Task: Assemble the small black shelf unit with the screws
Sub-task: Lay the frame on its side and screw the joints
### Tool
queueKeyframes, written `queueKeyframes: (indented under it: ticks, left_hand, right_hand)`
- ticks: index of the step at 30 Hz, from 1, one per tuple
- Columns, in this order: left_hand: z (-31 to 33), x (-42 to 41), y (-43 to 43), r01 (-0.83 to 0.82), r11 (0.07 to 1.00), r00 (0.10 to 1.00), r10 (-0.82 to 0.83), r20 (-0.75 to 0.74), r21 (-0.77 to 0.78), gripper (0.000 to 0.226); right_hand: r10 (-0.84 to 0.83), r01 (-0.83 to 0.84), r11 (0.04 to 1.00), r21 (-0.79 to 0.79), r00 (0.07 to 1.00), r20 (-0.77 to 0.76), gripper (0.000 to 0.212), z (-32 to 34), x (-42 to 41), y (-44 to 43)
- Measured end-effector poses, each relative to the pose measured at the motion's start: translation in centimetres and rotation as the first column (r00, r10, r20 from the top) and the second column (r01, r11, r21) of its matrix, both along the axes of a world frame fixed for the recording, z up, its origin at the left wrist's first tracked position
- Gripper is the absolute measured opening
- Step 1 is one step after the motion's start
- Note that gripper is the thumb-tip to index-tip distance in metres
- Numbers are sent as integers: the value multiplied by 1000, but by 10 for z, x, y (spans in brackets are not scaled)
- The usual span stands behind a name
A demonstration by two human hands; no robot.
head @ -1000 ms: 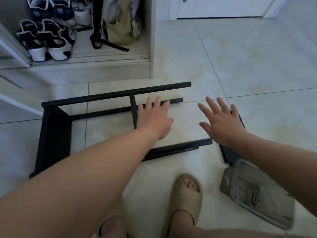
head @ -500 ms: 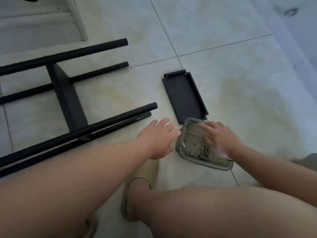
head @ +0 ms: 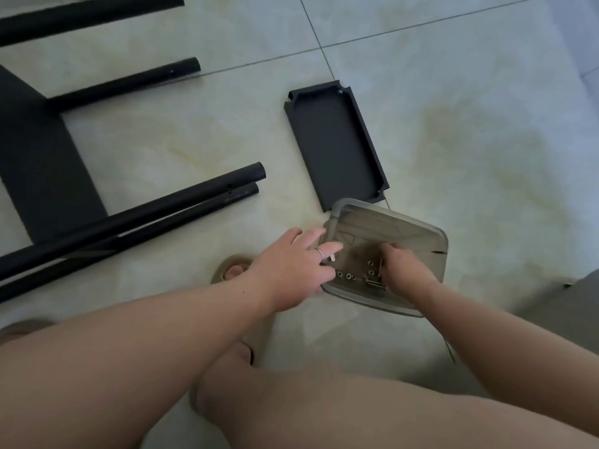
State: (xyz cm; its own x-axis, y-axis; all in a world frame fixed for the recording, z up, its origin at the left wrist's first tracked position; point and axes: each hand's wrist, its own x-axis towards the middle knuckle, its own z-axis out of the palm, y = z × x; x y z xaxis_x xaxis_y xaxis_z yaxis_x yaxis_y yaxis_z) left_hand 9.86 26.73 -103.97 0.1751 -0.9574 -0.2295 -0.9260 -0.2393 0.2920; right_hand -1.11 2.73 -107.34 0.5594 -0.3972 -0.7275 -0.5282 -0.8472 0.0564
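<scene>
The black shelf frame (head: pixel 42 163) lies on its side on the tiled floor at the left, its tube legs (head: pixel 146 212) pointing right. A loose black shelf tray (head: pixel 337 144) rests flat in the middle. Just below it sits a clear plastic container (head: pixel 421 228) with several small metal screws (head: pixel 348 276) along its near side. My left hand (head: pixel 298 264) rests with straight fingers on the container's left rim. My right hand (head: pixel 402 267) reaches into the container, fingers bent down among the screws. The fingertips hide whatever they touch.
My foot in a beige slipper (head: pixel 231 270) is planted just left of the container, and my bare knee fills the bottom of the view. A grey object (head: pixel 580 296) juts in at the right edge. Pale floor tiles spread out to the right of the tray.
Both hands left the frame's tubes and came down to the container. My right hand has curled deeper among the screws, and my left hand now touches the rim.
</scene>
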Motion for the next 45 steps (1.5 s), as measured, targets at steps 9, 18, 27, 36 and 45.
queueKeyframes:
  ticks: [9,18,27,36,45]
  left_hand:
    - [5,4,0,20,1000,999,-20,50,-6,11]
    - [9,3,-1,20,1000,997,-21,70,19,15]
    - [10,3,0,32,999,997,-34,75,25,15]
    - [11,1,-1,42,999,995,-43,87,13,19]
    - [10,-2,-9,-4,997,993,-4,114,72,18]
  right_hand:
    - [213,-223,973,-62,968,-130,36,-13,-8,11]
    - [375,-384,923,-26,912,-164,25,-5,-10,8]
    - [283,-268,959,94,927,-246,21,-2,4,8]
    - [195,-152,971,186,950,-244,24,-8,5,24]
    - [-115,119,975,187,993,-34,6,12,11,15]
